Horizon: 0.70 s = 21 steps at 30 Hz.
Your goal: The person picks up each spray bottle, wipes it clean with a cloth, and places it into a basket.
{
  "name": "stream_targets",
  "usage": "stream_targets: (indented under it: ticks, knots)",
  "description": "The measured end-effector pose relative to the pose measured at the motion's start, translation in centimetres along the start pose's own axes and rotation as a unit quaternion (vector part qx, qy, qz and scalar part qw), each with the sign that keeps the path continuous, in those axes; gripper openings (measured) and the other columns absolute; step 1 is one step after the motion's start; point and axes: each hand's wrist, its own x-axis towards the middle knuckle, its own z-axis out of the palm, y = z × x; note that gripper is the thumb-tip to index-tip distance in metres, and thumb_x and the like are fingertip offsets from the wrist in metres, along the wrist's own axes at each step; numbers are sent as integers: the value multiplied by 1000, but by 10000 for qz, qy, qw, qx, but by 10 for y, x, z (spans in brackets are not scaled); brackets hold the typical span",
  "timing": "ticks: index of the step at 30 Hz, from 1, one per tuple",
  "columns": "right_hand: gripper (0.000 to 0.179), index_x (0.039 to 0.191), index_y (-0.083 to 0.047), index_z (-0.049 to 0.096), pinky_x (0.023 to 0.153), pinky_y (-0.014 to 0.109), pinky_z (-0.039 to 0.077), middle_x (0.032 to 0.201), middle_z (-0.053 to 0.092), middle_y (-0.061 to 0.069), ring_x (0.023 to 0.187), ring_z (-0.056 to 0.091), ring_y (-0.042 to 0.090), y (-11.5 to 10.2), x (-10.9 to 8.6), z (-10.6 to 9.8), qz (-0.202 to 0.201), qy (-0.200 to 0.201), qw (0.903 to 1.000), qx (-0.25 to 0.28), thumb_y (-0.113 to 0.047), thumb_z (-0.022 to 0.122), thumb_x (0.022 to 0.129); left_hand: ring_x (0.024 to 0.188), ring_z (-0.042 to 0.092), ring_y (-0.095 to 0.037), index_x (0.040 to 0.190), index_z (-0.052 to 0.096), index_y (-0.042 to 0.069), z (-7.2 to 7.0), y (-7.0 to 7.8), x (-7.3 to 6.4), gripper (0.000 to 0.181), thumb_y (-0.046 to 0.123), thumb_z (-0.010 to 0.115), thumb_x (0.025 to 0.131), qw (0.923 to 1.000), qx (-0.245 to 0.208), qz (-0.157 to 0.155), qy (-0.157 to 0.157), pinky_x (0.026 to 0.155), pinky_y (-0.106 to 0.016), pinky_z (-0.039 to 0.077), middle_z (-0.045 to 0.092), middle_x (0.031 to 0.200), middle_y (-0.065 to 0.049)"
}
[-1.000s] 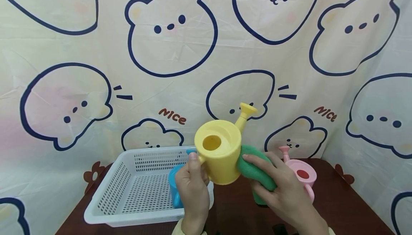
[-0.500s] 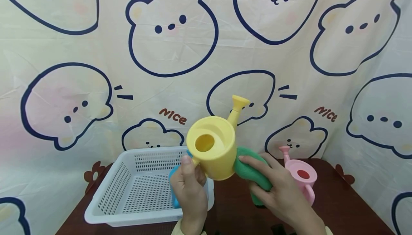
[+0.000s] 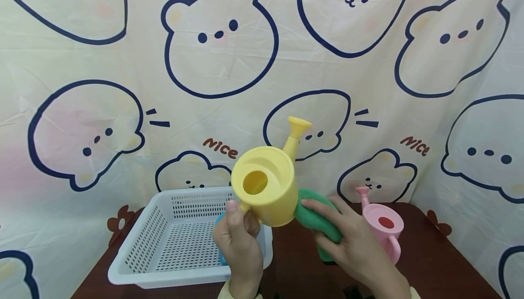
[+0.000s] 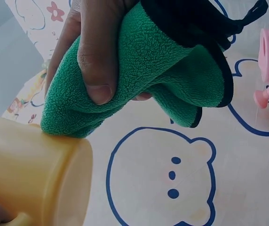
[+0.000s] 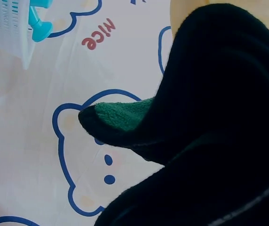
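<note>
Item one, in your left hand (image 3: 241,240): a yellow watering can (image 3: 270,176), clear of the table and in front of you, tilted so its top opening faces you and its spout points up and away. Your fingers and thumb are closed round its handle, a hold that likely leaves the side wall free and lets you turn the body. Item two, in your right hand (image 3: 354,242): a green cloth (image 3: 315,212) with dark edging, bunched and pinched between thumb and fingers, probably folded to make a thick pad. The hands are apart, joined only through these pieces: the cloth touches the can's wall on the side away from the handle, and the left wrist view shows that contact near the base. Item three: a white basket (image 3: 172,277) on the dark table (image 3: 442,267), at your left, perhaps set there to keep the middle free. Item four: a blue watering can (image 5: 41,31), mostly hidden behind your left hand and apparently in the basket, its flared spout showing past the rim. Item five: a pink watering can (image 3: 386,235), upright on the table at your right, untouched, seemingly parked beyond your working arm.
</note>
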Motion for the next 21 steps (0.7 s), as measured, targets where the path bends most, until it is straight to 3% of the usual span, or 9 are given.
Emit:
stream_targets:
  ticks: [10,17,21]
  knots:
    - [76,139,-35,64,70,21,54,112,62,-11,89,54,1,-1,1,0,-67,-64,9999,-67,4,83,77,39,14,-15,57,27,5,3,2,-1,54,10,35,110,9997,-184,100,138,37,-18,14,22,50,-6]
    - [77,139,-37,65,73,22,57,113,63,-11,92,56,3,-2,1,-2,-101,-107,9997,-186,2,85,76,38,16,-14,57,29,4,4,1,-2,53,6,35,109,9993,-92,359,99,36,-18,14,22,49,-5]
    - [78,139,-37,65,77,24,60,115,65,-11,94,57,4,-4,1,-3,-94,-121,9997,-191,2,87,75,39,17,-13,57,30,4,4,0,-3,51,5,34,108,9997,85,191,97,37,-18,16,23,48,-7]
